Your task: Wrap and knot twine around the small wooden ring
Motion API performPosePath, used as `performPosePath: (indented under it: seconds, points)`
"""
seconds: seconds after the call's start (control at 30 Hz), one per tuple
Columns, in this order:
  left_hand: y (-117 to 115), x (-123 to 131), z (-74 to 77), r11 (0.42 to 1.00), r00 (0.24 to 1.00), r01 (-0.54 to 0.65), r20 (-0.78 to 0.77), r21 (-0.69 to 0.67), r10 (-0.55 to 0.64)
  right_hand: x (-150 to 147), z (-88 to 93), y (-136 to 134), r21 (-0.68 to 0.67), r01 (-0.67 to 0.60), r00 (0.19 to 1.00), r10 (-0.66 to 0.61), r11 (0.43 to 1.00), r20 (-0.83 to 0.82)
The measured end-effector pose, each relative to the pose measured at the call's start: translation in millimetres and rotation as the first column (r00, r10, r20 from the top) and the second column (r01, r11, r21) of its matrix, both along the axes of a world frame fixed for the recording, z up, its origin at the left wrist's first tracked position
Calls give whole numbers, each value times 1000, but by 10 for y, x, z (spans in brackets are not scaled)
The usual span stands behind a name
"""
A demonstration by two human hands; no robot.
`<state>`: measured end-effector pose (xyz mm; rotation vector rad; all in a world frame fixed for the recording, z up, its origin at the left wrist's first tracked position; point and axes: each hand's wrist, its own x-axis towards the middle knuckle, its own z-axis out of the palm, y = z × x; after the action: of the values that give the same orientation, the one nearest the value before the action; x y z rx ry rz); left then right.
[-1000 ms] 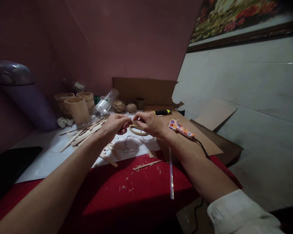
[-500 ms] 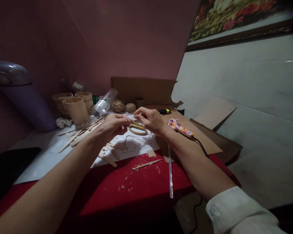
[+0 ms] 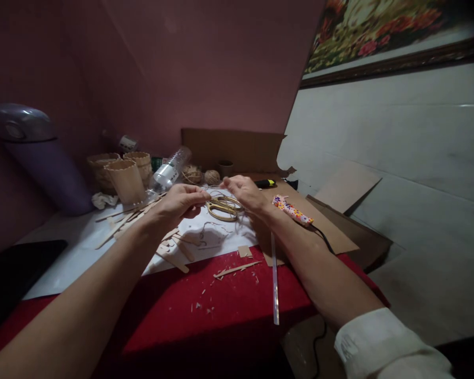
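My left hand (image 3: 184,202) is closed in a pinch, thumb against forefinger, on a thin strand of twine (image 3: 217,191). The strand runs across toward my right hand (image 3: 247,193), whose curled fingers are closed on it, though their tips are partly hidden. Gold-handled scissors (image 3: 221,210) lie on the white paper (image 3: 205,252) just below and between both hands. Behind them sit two balls of twine, one larger (image 3: 191,175) and one smaller (image 3: 211,177).
Wooden craft sticks (image 3: 132,221) lie left; scraps litter the red cloth (image 3: 161,316). Stick-sided cups (image 3: 126,181), a plastic bottle (image 3: 169,171) and a purple flask (image 3: 43,163) stand behind. Right are a flower-patterned glue gun (image 3: 292,209), a clear glue stick (image 3: 275,289) and cardboard (image 3: 327,231).
My hands have drawn slightly apart, showing more of the strand and scissors between them. My right hand's fingers have lifted and turned a little. The view has shifted slightly.
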<state>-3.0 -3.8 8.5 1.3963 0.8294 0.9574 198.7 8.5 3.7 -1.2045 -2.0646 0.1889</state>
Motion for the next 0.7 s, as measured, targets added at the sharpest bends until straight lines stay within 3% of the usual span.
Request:
performPosePath:
  seconds: [0.1,0.2,0.27,0.37,0.43,0.5,0.53,0.6,0.67,0.7]
  points:
    - [-23,15,-8,998,998,38,-48,48,-36,-108,-25,-46,-157,-245,952,207,957,-226]
    - [-36,0,9,997,996,67,-69,24,-65,-82,3,-93,-193,-326,934,284,925,-218]
    - [-53,-18,40,989,989,139,-42,-53,-141,-18,36,-108,-100,-286,958,284,953,-33]
    - [-92,-48,103,948,965,261,74,-183,-252,80,52,-80,103,-100,965,72,990,252]
    - [-109,-68,134,927,948,310,146,-210,-284,117,39,-39,182,58,967,-100,982,234]
    - [-107,-83,141,922,943,323,159,-213,-294,110,31,-14,157,134,990,-140,978,27]
    - [-101,-87,136,924,945,320,146,-211,-294,88,33,-17,97,103,990,-92,990,-104]
    - [-83,-89,114,931,952,303,111,-203,-286,13,50,-59,-85,-123,944,90,989,-319]
    - [-69,-85,93,937,955,295,82,-187,-285,-75,69,-132,-241,-371,879,255,897,-402]
    - [-65,-82,87,939,956,294,70,-179,-285,-111,76,-169,-268,-423,852,280,866,-442]
